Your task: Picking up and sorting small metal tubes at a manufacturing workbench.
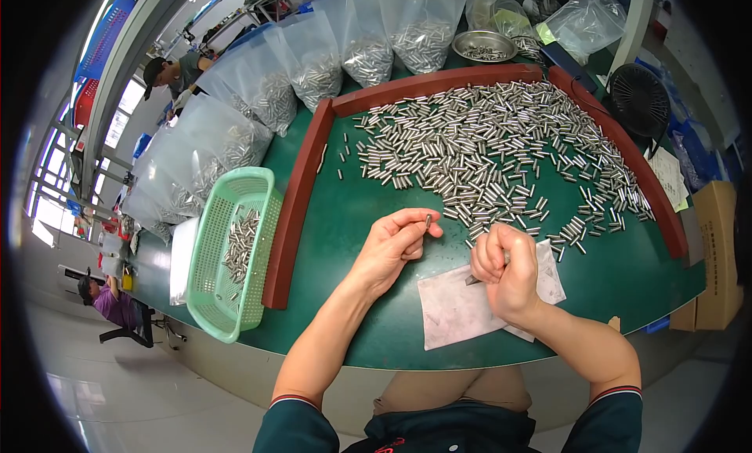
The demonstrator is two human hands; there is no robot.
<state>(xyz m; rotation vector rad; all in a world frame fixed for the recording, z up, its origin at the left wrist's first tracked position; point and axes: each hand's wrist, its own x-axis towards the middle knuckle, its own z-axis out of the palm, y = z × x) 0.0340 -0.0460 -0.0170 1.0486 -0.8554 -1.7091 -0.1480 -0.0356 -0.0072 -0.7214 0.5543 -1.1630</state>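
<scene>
Green counter (388,320) spreads beneath both hands, and from where I stand the left hand (392,247) is pinching one small metal pin (428,220), roughly upright, between thumb and forefinger. Just to its right, the right hand (509,269) is curled into a fist above a pale cloth (458,312); a dark-tipped tool (471,280) pokes out of it, though I can't tell what kind.

Just beyond both hands lies a heap of loose pins (470,151). To my eye that fingertip pinch is the weak spot: a slick surface or a sideways nudge could pop the pin out, and among the heap it would be hard to find again. A careless swing of the right knuckles could scatter the nearest ones. Left of the left hand, past a red rail (294,226), stands a green basket (211,325); a hurried reach that way could clip the rail.
</scene>
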